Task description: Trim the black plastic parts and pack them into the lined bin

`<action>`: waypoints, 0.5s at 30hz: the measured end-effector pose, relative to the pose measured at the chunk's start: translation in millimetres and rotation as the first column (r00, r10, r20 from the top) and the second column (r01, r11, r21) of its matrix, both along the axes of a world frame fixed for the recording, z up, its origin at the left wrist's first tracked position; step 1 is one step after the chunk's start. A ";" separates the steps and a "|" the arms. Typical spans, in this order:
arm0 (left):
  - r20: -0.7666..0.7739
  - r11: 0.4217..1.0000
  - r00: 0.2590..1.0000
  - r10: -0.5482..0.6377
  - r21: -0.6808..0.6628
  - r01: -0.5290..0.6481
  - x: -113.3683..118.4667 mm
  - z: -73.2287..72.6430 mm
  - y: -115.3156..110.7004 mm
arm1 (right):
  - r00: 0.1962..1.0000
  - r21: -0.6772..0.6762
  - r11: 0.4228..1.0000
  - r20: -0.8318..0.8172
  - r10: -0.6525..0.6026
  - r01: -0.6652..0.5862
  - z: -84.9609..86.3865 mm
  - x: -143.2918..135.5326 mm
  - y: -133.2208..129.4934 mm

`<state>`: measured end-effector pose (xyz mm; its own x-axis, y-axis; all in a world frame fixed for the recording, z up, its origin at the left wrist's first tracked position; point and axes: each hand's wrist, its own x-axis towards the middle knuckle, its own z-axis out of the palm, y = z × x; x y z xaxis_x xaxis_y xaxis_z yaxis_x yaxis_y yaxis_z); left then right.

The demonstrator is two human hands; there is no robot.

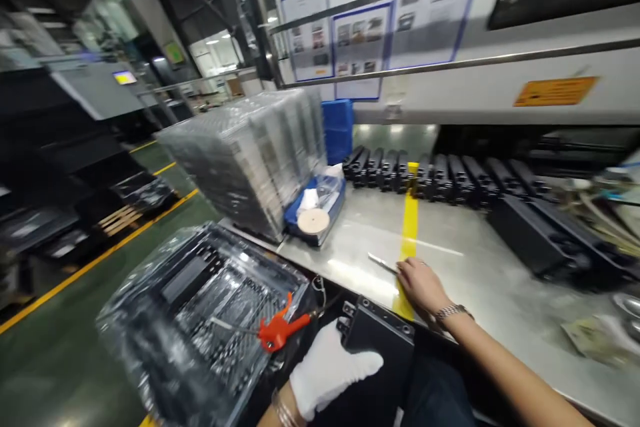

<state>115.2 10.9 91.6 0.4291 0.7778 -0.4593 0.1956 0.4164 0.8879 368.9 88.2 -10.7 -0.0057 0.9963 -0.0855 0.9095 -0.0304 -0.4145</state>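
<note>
My left hand, in a white glove, grips a flat black box-like metal part at its left side, with the thumb lying across the face. The part is tilted in front of my lap and has small holes and brackets along its top end. My bare right hand, with a metal watch band at the wrist, rests on the metal table by the yellow tape. Its fingers are closed on the near end of a slim silver hand tool; the exact kind is unclear.
A red air blow gun lies on a plastic-lined black crate at left. Behind are a wrapped stack and a blue bin holding a round disc. Several black parts line the table's back; larger ones lie right.
</note>
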 end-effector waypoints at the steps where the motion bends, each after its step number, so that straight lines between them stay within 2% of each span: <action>1: 0.028 1.000 1.000 0.013 -0.007 -0.013 -0.5 3.8 -0.6 | 1.000 -0.009 1.000 -0.011 -0.025 0.025 -8.4 2.4 -0.7; 4: 0.097 0.997 0.994 0.053 -0.053 -0.048 -2.6 8.6 -4.7 | 0.990 -0.035 0.991 -0.057 -0.129 0.127 -21.3 12.3 -9.5; 7: 0.145 0.997 0.988 0.055 -0.062 -0.046 -4.9 7.6 -9.2 | 0.962 -0.059 0.972 -0.138 -0.235 0.229 -15.2 24.8 -28.7; 12: 0.125 1.000 0.992 0.029 -0.013 -0.028 -4.7 3.1 -9.4 | 0.900 -0.124 0.949 -0.302 -0.316 0.291 25.5 34.0 -82.2; 15: 0.206 0.965 0.957 0.207 -0.203 -0.165 -0.9 -4.9 -8.1 | 0.857 -0.181 0.940 -0.388 -0.339 0.290 53.3 23.3 -115.2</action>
<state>114.3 2.8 86.7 0.3928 0.7655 -0.5096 -0.0949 0.5849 0.8055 392.2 -27.0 42.5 0.2472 0.9346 -0.2558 0.5939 -0.3548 -0.7221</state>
